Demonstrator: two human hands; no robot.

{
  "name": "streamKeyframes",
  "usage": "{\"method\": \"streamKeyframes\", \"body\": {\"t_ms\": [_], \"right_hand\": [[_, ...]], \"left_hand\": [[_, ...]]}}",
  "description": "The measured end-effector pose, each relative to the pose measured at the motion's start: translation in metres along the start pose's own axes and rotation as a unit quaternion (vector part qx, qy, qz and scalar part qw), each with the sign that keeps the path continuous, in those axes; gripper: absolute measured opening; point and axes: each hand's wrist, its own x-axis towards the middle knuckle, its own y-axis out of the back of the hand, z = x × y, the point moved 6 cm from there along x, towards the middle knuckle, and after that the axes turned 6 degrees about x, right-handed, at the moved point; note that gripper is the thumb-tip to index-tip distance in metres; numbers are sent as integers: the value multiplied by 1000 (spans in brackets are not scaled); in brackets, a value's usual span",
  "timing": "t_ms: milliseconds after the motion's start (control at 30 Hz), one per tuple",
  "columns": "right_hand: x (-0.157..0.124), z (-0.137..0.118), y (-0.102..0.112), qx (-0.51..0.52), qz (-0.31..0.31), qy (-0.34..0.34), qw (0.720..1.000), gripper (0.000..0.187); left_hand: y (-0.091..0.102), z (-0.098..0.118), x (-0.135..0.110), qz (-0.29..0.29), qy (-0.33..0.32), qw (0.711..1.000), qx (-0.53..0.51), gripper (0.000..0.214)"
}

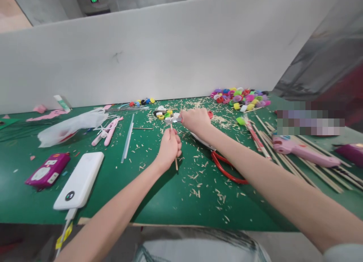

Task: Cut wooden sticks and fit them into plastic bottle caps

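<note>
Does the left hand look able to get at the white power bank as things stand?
Probably not right away: the left hand is holding a thin wooden stick. Otherwise the way looks free; the power bank lies uncovered on the green table, beside the left forearm.

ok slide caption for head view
Left hand holding a thin tan wooden stick, right hand near its far end, above a green tabletop strewn with pale wood shavings.

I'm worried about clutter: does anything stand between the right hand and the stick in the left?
Only a pale object in the right hand, by the top of the stick held in the left hand. The red-handled scissors lie aside, partly hidden by the right forearm.
</note>
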Motion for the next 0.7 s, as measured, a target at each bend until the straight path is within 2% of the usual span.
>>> {"method": "streamKeyframes", "body": {"t_ms": [67, 133, 200, 267, 300, 367, 433, 567, 700], "right_hand": [[14, -4, -3, 16, 7, 2, 1000, 37], [31, 3, -5, 23, 3, -34, 999, 36], [44, 26, -9, 31, -30, -144, 989, 38], [51, 41, -5, 32, -13, -164, 986, 40], [51, 47, -2, 31, 0, -160, 987, 39], [43, 52, 4, 31, 16, -144, 989, 38], [26, 51, 8, 32, 20, -135, 990, 38], [-12, 37, 10, 20, -10, -98, 995, 39], [-30, 22, 9, 7, -24, -35, 999, 39]], "left_hand": [[4, -2, -3, 29, 2, 1000, -2, 22], [0, -9, -11, 29, 0, 1000, 9, 21], [-17, -16, -22, -56, -24, 997, 40, 18], [-29, -21, -29, -114, -37, 990, 70, 17], [-29, -21, -28, -104, -35, 991, 72, 16], [-22, -18, -21, -54, -18, 997, 55, 14], [-14, -12, -13, -30, -7, 999, 26, 14], [-9, -8, -5, -39, -9, 999, -2, 16], [-11, -11, -5, -37, -12, 999, 3, 14]]}}
